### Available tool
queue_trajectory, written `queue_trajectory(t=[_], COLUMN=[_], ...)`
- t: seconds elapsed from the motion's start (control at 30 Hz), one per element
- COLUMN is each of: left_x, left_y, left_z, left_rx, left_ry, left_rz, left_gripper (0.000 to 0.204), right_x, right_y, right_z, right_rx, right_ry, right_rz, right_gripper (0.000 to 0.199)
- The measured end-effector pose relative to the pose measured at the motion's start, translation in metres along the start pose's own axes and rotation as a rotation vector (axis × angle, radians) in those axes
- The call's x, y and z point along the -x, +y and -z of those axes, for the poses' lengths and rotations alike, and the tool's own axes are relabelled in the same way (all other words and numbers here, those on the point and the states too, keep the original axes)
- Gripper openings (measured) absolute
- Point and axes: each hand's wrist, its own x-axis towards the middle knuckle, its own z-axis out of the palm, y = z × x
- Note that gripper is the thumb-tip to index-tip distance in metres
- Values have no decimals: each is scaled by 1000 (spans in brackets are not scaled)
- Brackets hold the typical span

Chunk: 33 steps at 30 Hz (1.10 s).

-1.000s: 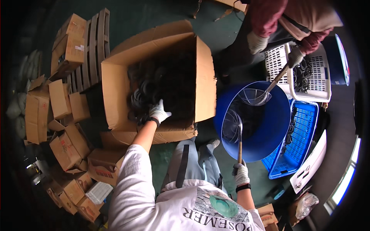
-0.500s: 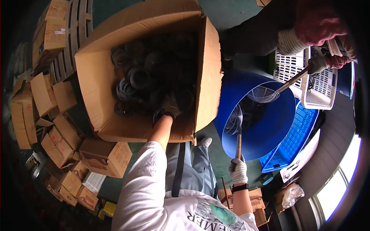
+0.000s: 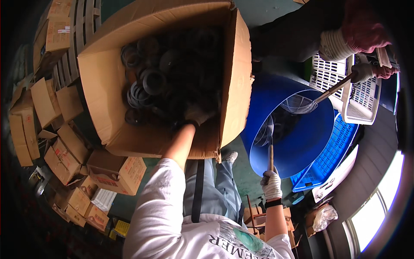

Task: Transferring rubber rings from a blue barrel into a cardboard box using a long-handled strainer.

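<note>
My left hand, in a dark-fingered glove, reaches down into a large cardboard box. Around it lie several dark round ring-shaped parts. Shadow hides its fingers. On the right, my gloved right hand is closed round the handle of a wire skimmer, whose mesh head sits inside a blue barrel. Dark contents deep in the barrel are too dim to make out. Across from me, a co-worker's gloved hand grips a second wire skimmer over the barrel's opening.
White plastic baskets and a blue crate stand beyond the barrel. Smaller cardboard boxes are heaped at the left, near a wooden pallet. The co-worker's dark-clothed leg is close to the barrel.
My left hand has gone slightly deeper and to the right in the box. My right hand has shifted a little right and up, tilting the skimmer. The co-worker's hands moved slightly right.
</note>
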Motion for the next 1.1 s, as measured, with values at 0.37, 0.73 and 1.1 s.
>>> queue_trajectory(t=[0.37,0.73,1.1], left_x=[-11,-45,96], left_y=[26,18,62], left_z=[21,3,88], left_rx=[155,281,1233], left_ry=[59,-17,411], left_rz=[45,5,253], left_gripper=[55,55,110], right_x=[-17,-31,-84], right_y=[-27,-26,13], right_z=[6,19,84], right_rx=[-3,-80,-137], right_ry=[-36,-77,-246], right_rz=[9,58,86], right_gripper=[30,35,23])
